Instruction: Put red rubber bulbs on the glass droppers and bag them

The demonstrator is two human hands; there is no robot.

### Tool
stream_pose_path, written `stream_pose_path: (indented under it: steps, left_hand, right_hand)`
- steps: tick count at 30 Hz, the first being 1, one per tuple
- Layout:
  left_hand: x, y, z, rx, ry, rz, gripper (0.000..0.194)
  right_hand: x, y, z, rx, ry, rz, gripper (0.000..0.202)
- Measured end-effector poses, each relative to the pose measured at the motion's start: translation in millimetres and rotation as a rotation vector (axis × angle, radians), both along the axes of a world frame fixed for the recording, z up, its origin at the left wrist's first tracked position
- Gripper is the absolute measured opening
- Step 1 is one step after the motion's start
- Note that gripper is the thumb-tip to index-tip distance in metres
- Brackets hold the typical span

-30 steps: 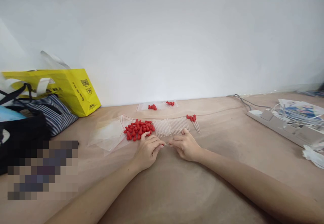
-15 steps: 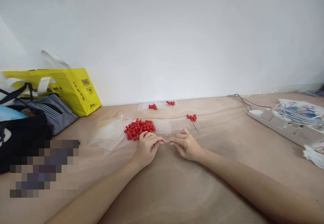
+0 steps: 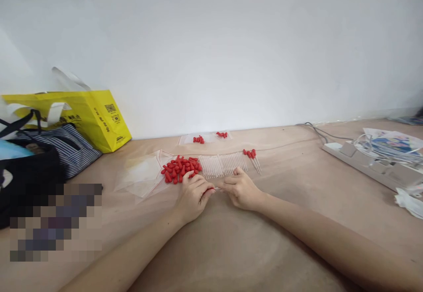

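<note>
My left hand (image 3: 194, 197) is closed in a pinch on a red rubber bulb, mostly hidden by the fingers. My right hand (image 3: 240, 190) pinches a thin clear dropper tube (image 3: 217, 189), whose left end meets the bulb between my fingertips. Just beyond my left hand lies a pile of red rubber bulbs (image 3: 178, 168) on a clear zip bag (image 3: 150, 175). A row of clear tubes (image 3: 218, 165) lies side by side behind both hands. To the right of the row, several droppers (image 3: 254, 157) have red bulbs on their tubes.
Near the wall is another clear bag (image 3: 209, 138) with small red bulbs. At left stand a yellow bag (image 3: 109, 129), a striped pouch (image 3: 74, 142) and a black bag (image 3: 36, 173). A white power strip (image 3: 360, 162) with cables and a crumpled tissue (image 3: 409, 203) lie at right.
My hands have drawn slightly closer together, and less of the tube shows between them. The pinch on bulb and tube stays.
</note>
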State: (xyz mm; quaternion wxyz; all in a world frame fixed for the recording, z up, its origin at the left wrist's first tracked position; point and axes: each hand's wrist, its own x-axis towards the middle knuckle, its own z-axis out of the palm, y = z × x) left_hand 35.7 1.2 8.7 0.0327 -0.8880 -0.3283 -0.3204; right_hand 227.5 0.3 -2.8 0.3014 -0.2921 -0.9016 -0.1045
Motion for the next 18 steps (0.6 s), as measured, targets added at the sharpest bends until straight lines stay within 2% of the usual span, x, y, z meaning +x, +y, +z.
stream_pose_path:
  steps: [4,7,11,18]
  left_hand:
    - [0,2,-0.4,-0.015,-0.018,0.005,0.016]
    - [-4,4,-1.8,-0.03,-0.039,0.026,0.014]
    - [-10,7,-3.2,-0.049,-0.055,0.061,0.016]
    - [-10,7,-4.2,-0.073,-0.048,0.042,0.013]
  right_hand:
    - [3,1,1.4,-0.21,0.125,0.005,0.02]
    - [8,4,0.0,-0.292,0.207,0.02,0.019]
    - [12,5,-3.6,-0.293,0.215,0.021,0.018]
    - [8,0,-4.1,-0.184,0.159,-0.036,0.02]
